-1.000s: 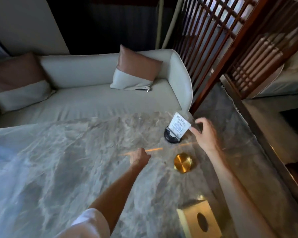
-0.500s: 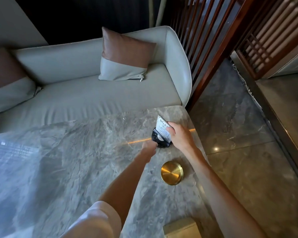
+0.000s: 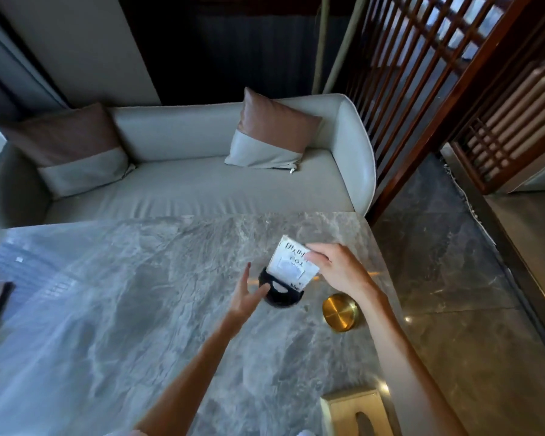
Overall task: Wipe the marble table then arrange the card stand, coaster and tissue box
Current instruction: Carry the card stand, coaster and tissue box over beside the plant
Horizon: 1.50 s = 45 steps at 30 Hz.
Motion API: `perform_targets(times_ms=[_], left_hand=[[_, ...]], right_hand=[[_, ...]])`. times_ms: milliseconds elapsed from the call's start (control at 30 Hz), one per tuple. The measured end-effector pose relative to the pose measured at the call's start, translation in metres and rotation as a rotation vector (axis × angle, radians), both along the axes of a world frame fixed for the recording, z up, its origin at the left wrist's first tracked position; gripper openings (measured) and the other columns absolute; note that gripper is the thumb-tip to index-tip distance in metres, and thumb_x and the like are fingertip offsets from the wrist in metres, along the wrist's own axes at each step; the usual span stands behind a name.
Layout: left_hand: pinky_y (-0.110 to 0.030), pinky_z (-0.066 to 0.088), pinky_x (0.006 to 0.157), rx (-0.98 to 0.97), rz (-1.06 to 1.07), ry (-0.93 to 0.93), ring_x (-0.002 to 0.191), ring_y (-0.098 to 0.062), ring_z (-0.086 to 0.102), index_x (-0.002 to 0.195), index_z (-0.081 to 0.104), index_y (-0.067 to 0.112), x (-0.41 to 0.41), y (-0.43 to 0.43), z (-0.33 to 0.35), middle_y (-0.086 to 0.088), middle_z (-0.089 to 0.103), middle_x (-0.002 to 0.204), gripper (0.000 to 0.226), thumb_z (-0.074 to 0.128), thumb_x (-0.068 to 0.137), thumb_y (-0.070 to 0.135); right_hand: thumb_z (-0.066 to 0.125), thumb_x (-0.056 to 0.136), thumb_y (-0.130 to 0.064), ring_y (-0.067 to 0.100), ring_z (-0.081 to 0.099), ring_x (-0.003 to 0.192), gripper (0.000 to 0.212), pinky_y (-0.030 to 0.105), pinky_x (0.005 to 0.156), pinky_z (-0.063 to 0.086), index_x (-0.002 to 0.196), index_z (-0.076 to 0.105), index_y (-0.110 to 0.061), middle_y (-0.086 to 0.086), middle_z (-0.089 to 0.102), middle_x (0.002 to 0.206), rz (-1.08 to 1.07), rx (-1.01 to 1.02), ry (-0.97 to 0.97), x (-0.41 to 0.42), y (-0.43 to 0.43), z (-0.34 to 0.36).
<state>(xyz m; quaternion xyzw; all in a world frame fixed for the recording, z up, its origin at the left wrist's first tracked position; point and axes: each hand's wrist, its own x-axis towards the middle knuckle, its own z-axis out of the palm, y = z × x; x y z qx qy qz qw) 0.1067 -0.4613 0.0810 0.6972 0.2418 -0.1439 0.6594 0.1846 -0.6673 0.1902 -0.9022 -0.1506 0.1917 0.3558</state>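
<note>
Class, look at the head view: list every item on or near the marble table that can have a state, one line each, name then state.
card stand: on the table, card tilted, being handled
card: pinched by right hand
left hand: open, fingers at the stand's base
coaster: flat on the table, untouched
tissue box: on the table's near edge, partly out of frame
marble table: glossy

I'm in what looks like a restaurant or lounge booth. A pale upholstered sofa (image 3: 202,187) with two-tone cushions (image 3: 271,133) fills the upper middle of the frame, and a dark wooden lattice screen (image 3: 422,73) closes off the upper right. My marble counter (image 3: 123,325) carries a printed card stand (image 3: 288,272), a brass coaster (image 3: 340,313) and, at the bottom right, a tissue box (image 3: 356,413), above a polished stone floor (image 3: 453,278).
</note>
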Motion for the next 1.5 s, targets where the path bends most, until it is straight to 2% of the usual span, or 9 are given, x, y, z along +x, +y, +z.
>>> perform_targets(times_ms=[133,233,367,500,667,867,1033,1267,1500], left_hand=[[-0.035,0.038,0.111,0.067,-0.256,-0.255,0.135,-0.009,0.045,0.145,0.042,0.021,-0.087,0.054,0.052,0.006,0.048,0.146,0.062,0.067,0.089,0.03],[-0.031,0.052,0.097,-0.011,-0.281,-0.326,0.114,-0.015,0.065,0.125,0.06,0.007,-0.143,0.093,0.084,-0.002,0.07,0.12,0.031,0.06,0.094,0.011],[-0.016,0.053,0.073,0.091,-0.233,-0.369,0.082,0.004,0.068,0.095,0.07,0.026,-0.202,0.133,0.107,0.018,0.075,0.087,0.026,0.056,0.094,0.004],[-0.033,0.056,0.067,0.31,-0.139,-0.385,0.066,0.004,0.063,0.081,0.072,0.027,-0.239,0.167,0.097,0.02,0.073,0.075,0.021,0.062,0.092,0.013],[-0.047,0.061,0.069,0.343,0.001,-0.361,0.081,-0.011,0.073,0.085,0.072,0.022,-0.259,0.198,0.101,0.011,0.076,0.09,0.014,0.062,0.092,0.015],[-0.052,0.06,0.07,0.359,0.186,-0.357,0.086,-0.023,0.073,0.086,0.071,0.007,-0.281,0.223,0.123,0.0,0.076,0.091,0.011,0.061,0.091,0.01],[-0.056,0.057,0.066,0.355,0.336,-0.341,0.087,-0.039,0.071,0.083,0.066,0.006,-0.318,0.258,0.121,-0.009,0.076,0.09,0.028,0.061,0.082,0.033],[-0.052,0.059,0.069,0.432,0.606,-0.271,0.087,-0.026,0.073,0.083,0.069,0.003,-0.394,0.334,0.122,0.002,0.075,0.091,0.022,0.063,0.087,0.024],[-0.035,0.053,0.054,0.552,0.794,-0.213,0.063,0.0,0.06,0.059,0.052,0.028,-0.458,0.451,0.091,0.015,0.065,0.068,0.036,0.06,0.094,0.022]], right_hand=[[0.053,0.097,-0.031,0.015,0.063,0.079,0.021,0.034,0.074,0.047,0.107,0.07,-0.022,-0.003,0.073,0.093,0.272,-0.123,0.08,-0.061,0.06,0.038],[0.053,0.098,-0.029,0.005,0.063,0.097,0.027,0.013,0.073,0.043,0.121,0.068,-0.029,-0.009,0.071,0.119,0.414,-0.178,0.113,-0.113,0.104,0.064],[0.056,0.097,-0.027,-0.001,0.06,0.112,0.031,0.002,0.084,0.038,0.127,0.065,-0.031,-0.012,0.065,0.129,0.417,-0.117,0.14,-0.172,0.145,0.072],[0.056,0.094,-0.049,-0.006,0.035,0.137,0.053,0.017,0.109,0.027,0.144,0.04,-0.042,-0.02,0.038,0.152,0.151,0.258,0.287,-0.228,0.167,0.053],[0.037,0.096,-0.06,0.009,0.014,0.15,0.069,0.035,0.123,0.015,0.155,0.016,-0.031,-0.01,0.012,0.163,-0.415,0.506,0.61,-0.298,0.179,0.001],[0.036,0.096,-0.06,0.02,0.012,0.152,0.079,0.04,0.124,0.015,0.156,0.009,-0.017,0.003,0.009,0.165,-0.589,0.743,1.034,-0.316,0.211,-0.041],[0.073,0.063,-0.068,0.024,0.043,0.138,0.102,0.038,0.12,0.025,0.14,0.047,-0.006,0.01,0.051,0.145,-0.395,0.914,1.201,-0.32,0.263,-0.05],[0.047,0.09,-0.06,0.032,0.047,0.135,0.077,0.041,0.12,0.028,0.135,0.051,0.002,0.022,0.057,0.136,-0.348,0.844,1.394,-0.345,0.376,-0.071],[0.033,0.1,-0.053,0.025,0.061,0.103,0.058,0.033,0.089,0.046,0.114,0.058,-0.003,0.014,0.066,0.11,-0.176,0.597,1.359,-0.396,0.539,-0.089]])
